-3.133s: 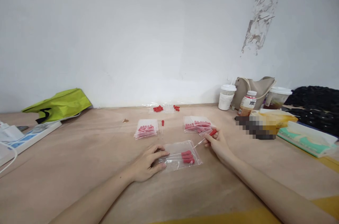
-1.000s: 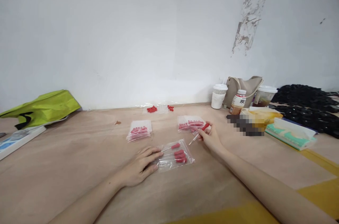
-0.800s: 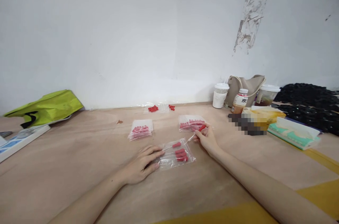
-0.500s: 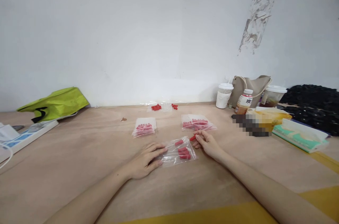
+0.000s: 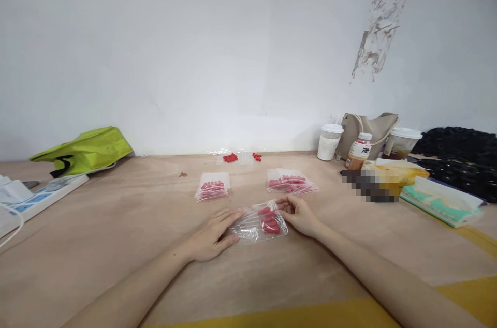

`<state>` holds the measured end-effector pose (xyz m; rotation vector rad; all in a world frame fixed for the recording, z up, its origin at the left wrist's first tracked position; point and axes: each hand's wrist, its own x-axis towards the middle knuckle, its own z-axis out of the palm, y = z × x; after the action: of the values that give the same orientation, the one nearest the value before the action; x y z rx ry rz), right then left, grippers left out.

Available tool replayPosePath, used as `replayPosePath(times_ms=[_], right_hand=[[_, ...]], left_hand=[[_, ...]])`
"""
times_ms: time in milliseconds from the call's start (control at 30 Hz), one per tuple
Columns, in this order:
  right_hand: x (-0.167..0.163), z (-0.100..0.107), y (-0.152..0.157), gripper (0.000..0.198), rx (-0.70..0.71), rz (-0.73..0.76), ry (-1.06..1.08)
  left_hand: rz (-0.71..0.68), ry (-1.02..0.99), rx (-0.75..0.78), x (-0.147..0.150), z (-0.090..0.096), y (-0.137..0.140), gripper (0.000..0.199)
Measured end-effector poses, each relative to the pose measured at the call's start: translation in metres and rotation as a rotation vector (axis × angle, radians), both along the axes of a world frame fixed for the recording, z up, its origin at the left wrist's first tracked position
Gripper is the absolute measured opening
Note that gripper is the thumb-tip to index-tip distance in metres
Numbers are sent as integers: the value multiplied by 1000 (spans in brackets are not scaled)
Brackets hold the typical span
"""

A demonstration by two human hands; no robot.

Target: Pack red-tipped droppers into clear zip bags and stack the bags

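Note:
A clear plastic zip bag (image 5: 248, 229) lies flat on the table in front of me. Several small red cylinders (image 5: 271, 222) are lined up inside it, near its right end. My left hand (image 5: 213, 235) rests palm down at the bag's left end, fingers stretched out and their tips on the plastic. At the upper right corner of the bag, my right hand (image 5: 297, 213) has thumb and fingers pinched on its edge. Whether a red piece is still between those fingers is hidden.
Behind the bag lie two stacks of filled bags, a left stack (image 5: 213, 185) and a right stack (image 5: 291, 180). Loose red pieces (image 5: 230, 157) sit on plastic by the wall. Cups, a bottle (image 5: 357, 151) and a tissue pack (image 5: 440, 201) stand right; a power strip (image 5: 42, 201) lies left.
The red cylinder that was between my right fingers at the bag's edge no longer shows there. The red pieces inside now sit closer together. My left hand has stayed in place.

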<state>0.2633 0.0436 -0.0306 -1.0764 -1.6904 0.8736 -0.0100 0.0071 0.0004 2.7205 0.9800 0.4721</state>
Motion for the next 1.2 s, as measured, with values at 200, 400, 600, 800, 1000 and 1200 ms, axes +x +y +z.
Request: replayPosePath(times_ms=[200,400,600,800,1000,1200], right_hand=[[-1,-1,0,34,-55,123,49],[12,1,12,35,105,-57,-148],[20,6,8,36,21,137,-321],[20,6,-3,31,-168,-53,-200],[3,4,-14,30,-210,-163,-106],[-15,-7,-9,13,-137,-276,-47]], left_hand=[[-4,-7,5,-1,0,1,48],[-23,17,14,0,2,0,45],[-119,241,287,11,7,6,36],[68,388,714,38,13,48,29],[393,429,651,40,18,89,20],[596,417,438,13,7,92,31]])
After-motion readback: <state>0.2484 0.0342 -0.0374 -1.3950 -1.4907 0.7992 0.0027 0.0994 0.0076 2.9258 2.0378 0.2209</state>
